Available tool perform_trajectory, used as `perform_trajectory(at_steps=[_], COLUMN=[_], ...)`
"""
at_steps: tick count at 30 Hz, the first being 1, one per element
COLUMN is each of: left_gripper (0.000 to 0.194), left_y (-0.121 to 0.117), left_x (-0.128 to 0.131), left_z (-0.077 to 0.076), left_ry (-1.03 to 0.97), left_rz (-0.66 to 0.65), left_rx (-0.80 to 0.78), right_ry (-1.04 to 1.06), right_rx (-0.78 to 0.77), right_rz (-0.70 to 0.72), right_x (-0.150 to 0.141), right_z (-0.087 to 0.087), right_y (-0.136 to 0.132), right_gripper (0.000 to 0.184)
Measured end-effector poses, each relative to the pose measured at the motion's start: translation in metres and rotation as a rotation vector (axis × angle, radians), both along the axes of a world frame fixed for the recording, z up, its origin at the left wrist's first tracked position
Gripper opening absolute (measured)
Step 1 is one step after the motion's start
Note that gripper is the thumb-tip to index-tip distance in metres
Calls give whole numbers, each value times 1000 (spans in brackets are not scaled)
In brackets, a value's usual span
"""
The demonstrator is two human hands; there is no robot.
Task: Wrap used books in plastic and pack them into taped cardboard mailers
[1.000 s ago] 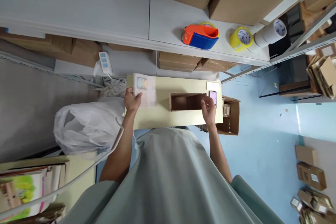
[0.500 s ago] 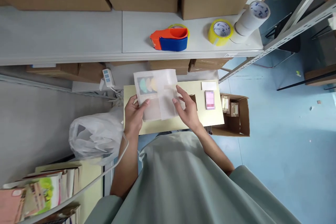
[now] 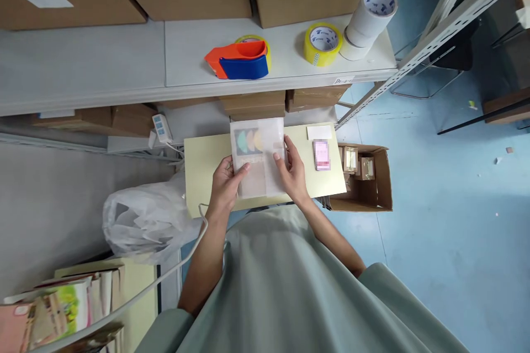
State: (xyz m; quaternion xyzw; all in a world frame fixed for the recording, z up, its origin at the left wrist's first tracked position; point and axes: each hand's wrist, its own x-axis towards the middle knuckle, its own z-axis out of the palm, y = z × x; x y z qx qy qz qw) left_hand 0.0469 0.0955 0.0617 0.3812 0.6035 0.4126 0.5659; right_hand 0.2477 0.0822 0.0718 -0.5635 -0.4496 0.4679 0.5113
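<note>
A flat rectangular packet in translucent white wrapping [image 3: 259, 176] is held over the pale yellow table [image 3: 207, 171]. Through the wrapping a dark picture with teal, pink and yellow shapes shows at its upper left. My left hand [image 3: 226, 185] grips the packet's left edge, thumb lying on top. On the opposite edge my right hand [image 3: 295, 174] closes with its thumb on the front and fingers behind. To the right of it on the table lie a phone with a pink screen [image 3: 322, 155] and a white card [image 3: 319, 132].
Above the table runs a shelf [image 3: 124, 74] with a red and blue tape dispenser [image 3: 240, 60], a yellow tape roll [image 3: 323, 44], white rolls [image 3: 368, 22] and cartons. An open carton [image 3: 381, 182] stands right, a white plastic bag [image 3: 144, 215] left. A cable [image 3: 165, 270] crosses my left arm.
My right hand has closed on the packet's right edge, where its fingers were spread before. The packet has moved right and now looks narrower and squarer. The view has shifted slightly.
</note>
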Motion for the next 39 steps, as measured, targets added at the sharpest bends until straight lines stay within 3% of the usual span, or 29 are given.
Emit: perform_trajectory(at_steps=[7, 14, 17, 20, 25, 32, 39], left_gripper=[67, 67, 60, 45, 34, 27, 26], left_y=[-12, -20, -23, -29, -38, -50, -63], left_x=[17, 10, -4, -21, -42, -47, -47], left_z=[-2, -6, -21, -41, -70, -87, -96], left_ry=[-32, 33, 180, 458, 764, 791, 810], left_rz=[-29, -161, -148, -150, -297, -425, -423], left_rx=[63, 110, 176, 231, 252, 345, 341], right_ry=[48, -48, -172, -295, -488, -759, -946], right_rx=[-81, -14, 42, 145, 340, 417, 291], right_rz=[-87, 1, 104, 242, 501, 831, 932], right_x=[16, 34, 41, 44, 36, 22, 19], right_z=[-15, 1, 11, 18, 15, -6, -32], right_y=[-2, 12, 28, 47, 74, 78, 62], right_gripper=[93, 82, 74, 65, 54, 47, 54])
